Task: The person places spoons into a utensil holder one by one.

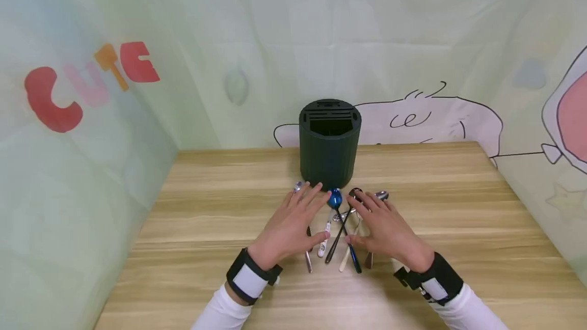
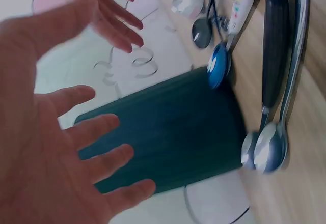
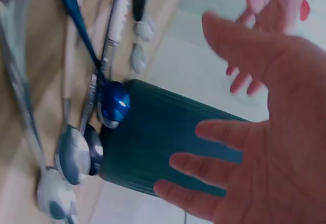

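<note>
My left hand and right hand hover palm down with fingers spread, holding nothing, over a loose pile of several spoons. Between them lies a blue spoon, its dark blue handle crossing a black spoon. A spoon with a patterned white handle lies nearer my left thumb. In the left wrist view, a black-handled spoon lies alongside a silver spoon. The right wrist view shows a spoon with a pale handle. My hands cover parts of the pile in the head view.
A dark green cylindrical utensil holder with a slotted top stands just behind the spoons. The wooden table extends to both sides. Behind it hangs a printed cloth backdrop, with more cloth at left and right.
</note>
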